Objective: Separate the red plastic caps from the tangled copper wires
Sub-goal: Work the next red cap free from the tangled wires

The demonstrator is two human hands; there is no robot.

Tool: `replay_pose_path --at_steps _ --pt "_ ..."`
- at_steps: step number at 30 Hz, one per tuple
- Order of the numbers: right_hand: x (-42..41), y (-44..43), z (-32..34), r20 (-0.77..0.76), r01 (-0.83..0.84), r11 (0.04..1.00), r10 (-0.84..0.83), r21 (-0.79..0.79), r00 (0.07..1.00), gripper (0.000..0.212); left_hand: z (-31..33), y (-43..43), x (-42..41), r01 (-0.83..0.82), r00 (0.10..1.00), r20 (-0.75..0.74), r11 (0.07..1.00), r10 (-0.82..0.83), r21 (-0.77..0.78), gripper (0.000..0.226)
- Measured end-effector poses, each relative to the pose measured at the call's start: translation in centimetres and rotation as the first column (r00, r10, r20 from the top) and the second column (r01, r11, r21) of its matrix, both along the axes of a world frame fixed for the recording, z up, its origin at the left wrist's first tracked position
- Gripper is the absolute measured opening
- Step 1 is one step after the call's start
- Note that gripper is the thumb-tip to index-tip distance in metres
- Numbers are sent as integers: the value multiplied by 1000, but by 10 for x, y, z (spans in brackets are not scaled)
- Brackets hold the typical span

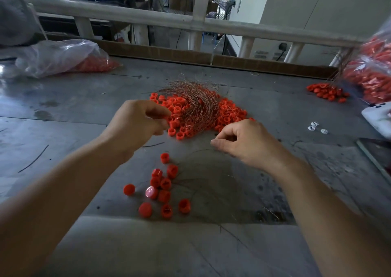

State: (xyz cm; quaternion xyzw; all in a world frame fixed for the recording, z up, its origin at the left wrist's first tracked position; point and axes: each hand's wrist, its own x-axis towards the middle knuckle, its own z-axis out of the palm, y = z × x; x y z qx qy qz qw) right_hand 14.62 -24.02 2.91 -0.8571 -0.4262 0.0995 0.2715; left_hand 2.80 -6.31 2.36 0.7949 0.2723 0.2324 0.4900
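Freed caps (160, 192) lie loose at 6 o'clock. The right hand (243, 143), the nearer one, pinches what looks like a wire strand (201, 149); the left hand (137, 124) pinches a cap (170, 119) at the pile's near edge. The copper tangle (194, 103) lies at 12 o'clock, beyond both hands, atop the cap pile (228, 114)
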Motion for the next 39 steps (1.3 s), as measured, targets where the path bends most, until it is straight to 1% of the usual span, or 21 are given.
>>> replay_pose_path --at_steps 3,5,9,13,17,20,22,26,28,29,32,35,37,39 --pt "0 0 -1 8 -8 1000 8 -11 1000 15 0 -21 -5 71 993 102 987 -56 -147 31" --pt "0 1 -3 42 2 1000 -1 -22 999 15 -5 -29 -7 86 987 152 978 -57 -189 31" --pt "0 2 -4 115 40 999 -37 -24 993 16 -10 -27 -9 57 978 211 966 -3 -252 25" --pt "-3 15 8 232 24 1000 -26 9 972 14 -7 -24 -10 67 972 234 949 7 -307 14" --pt "3 40 16 335 -37 999 31 13 942 9 -6 -24 -11 57 974 225 944 19 -326 12" --pt "9 57 6 431 -29 1000 31 -10 902 20 -5 -26 -11 51 974 227 942 27 -332 12" --pt "10 65 -3 487 -35 999 38 -15 872 24 -3 -25 -12 50 971 235 936 35 -348 10" --pt "9 69 -9 536 -70 997 39 36 843 12 -2 -21 -14 48 970 239 929 45 -368 9" --pt "10 66 -6 530 -76 992 10 103 848 10 -3 -18 -15 40 971 235 926 53 -374 9" --pt "10 64 -3 497 -71 986 -14 151 868 9 -3 -17 -15 41 971 235 925 53 -379 9" --pt "8 55 11 275 -33 949 -58 315 960 6 -4 -18 -14 75 966 257 914 33 -399 12" --pt "3 40 27 97 -45 869 -4 492 995 22 -2 -20 -16 168 948 318 893 -30 -418 18" --pt "-3 27 35 82 -88 805 50 587 995 27 -1 -21 -17 245 929 362 866 -81 -436 24" --pt "-10 17 37 146 -127 768 44 628 988 26 -1 -23 -17 312 910 397 834 -123 -456 25"
